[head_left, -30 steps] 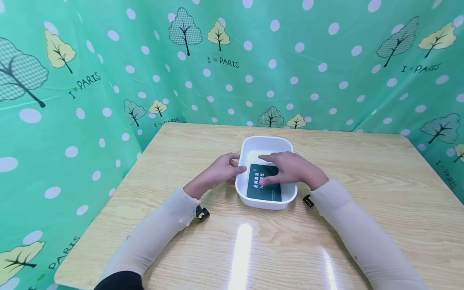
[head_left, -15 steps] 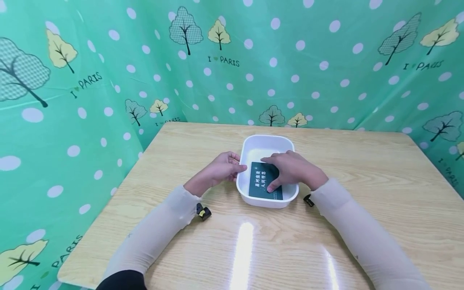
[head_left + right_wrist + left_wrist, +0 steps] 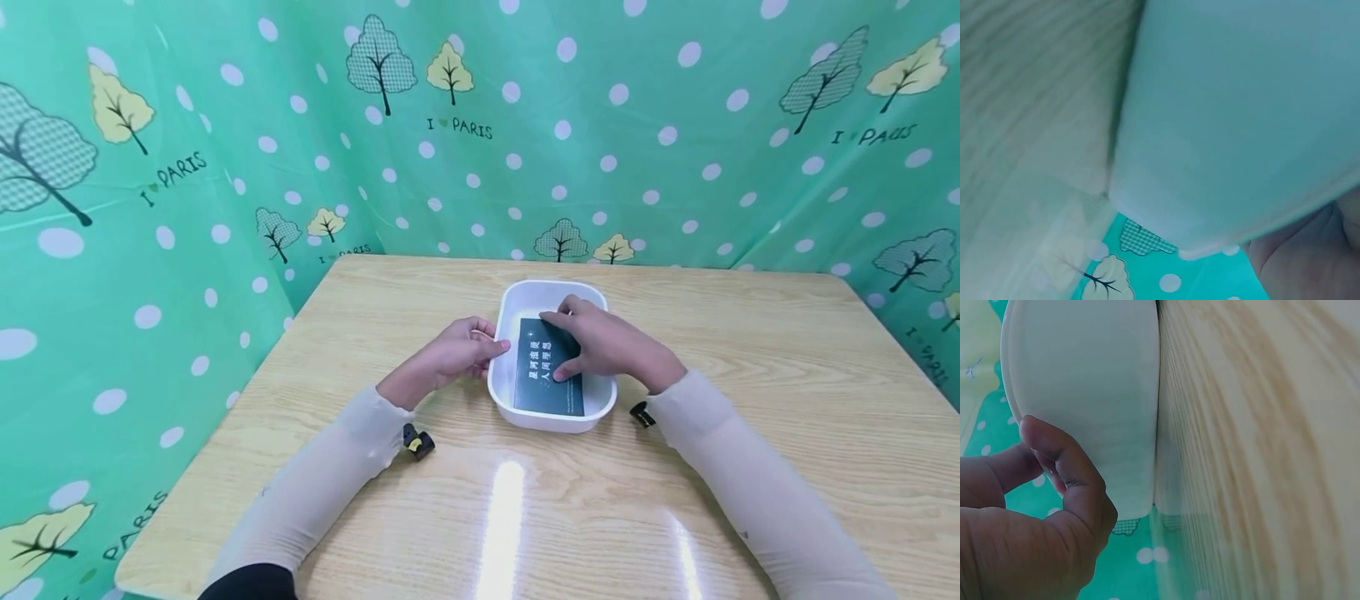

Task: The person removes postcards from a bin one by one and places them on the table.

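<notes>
A white plastic tub (image 3: 551, 423) stands on the table. Inside it is a dark green booklet (image 3: 536, 392) with white lettering, its far edge raised higher than its near edge. My left hand (image 3: 461, 352) holds the tub's left rim, thumb over the edge. In the left wrist view, fingers of the left hand (image 3: 1066, 506) lie against the tub's outer wall (image 3: 1094, 394). My right hand (image 3: 603, 340) reaches over the right rim and grips the booklet, thumb on its cover and index finger at its far edge. In the right wrist view the tub's wall (image 3: 1241, 112) hides most of that hand.
The wood-grain table (image 3: 750, 350) runs out to both sides of the tub. A green dotted curtain (image 3: 480, 192) hangs behind it and along the left. Small black wrist devices (image 3: 420, 446) sit by both cuffs.
The right hand's fingers have closed in on the booklet and shifted slightly away from me. The booklet's far edge has come up. My left hand has stayed at the rim.
</notes>
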Motion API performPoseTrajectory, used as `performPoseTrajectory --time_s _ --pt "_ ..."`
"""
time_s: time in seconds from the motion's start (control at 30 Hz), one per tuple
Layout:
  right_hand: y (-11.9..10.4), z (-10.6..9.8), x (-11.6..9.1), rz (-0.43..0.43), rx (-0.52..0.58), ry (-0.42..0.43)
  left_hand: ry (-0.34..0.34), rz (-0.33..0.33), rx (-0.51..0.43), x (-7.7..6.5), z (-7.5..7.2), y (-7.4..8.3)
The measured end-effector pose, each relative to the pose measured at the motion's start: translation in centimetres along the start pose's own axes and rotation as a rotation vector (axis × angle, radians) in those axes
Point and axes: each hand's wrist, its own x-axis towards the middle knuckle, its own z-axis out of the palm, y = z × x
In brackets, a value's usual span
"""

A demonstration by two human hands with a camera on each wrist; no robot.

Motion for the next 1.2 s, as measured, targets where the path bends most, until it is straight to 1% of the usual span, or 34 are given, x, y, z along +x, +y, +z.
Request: performPoseTrajectory --time_s 0.1,0.17,0.3,0.43,0.63,0.73,0.87,1.1,1.2 --pt "-0.2 -0.5 -0.4 -0.004 0.001 0.049 -0.002 -0.013 -0.016 0.0 0.0 0.0" --pt "-0.4 -0.9 -0.7 -0.038 -0.001 0.094 -0.001 -0.022 -0.028 0.0 0.1 0.0" --pt "-1.0 -1.7 -1.3 -0.118 0.006 0.168 0.002 -0.019 -0.033 -0.1 0.1 -0.1" --pt "-1.9 -2.5 -1.9 -0.147 0.012 0.202 0.001 -0.011 -0.037 -0.2 0.1 -0.3" --pt "-2.9 -4.1 -2.9 -0.173 0.033 0.217 -0.009 -0.008 -0.048 -0.1 0.1 -0.3" --pt "-3.1 -4.9 -3.4 -0.189 0.032 0.256 -0.015 -0.003 -0.051 -0.1 0.0 -0.2" --pt "-3.0 -5.7 -3.9 -0.213 0.017 0.360 -0.018 -0.001 -0.048 -0.2 0.1 -0.2" --pt "-2.0 -6.9 -4.5 -0.337 -0.046 0.632 -0.016 -0.006 -0.046 -0.2 0.1 -0.3" --pt "-1.4 -7.5 -4.8 -0.342 -0.066 0.710 -0.012 -0.005 -0.048 -0.1 0.0 -0.3"
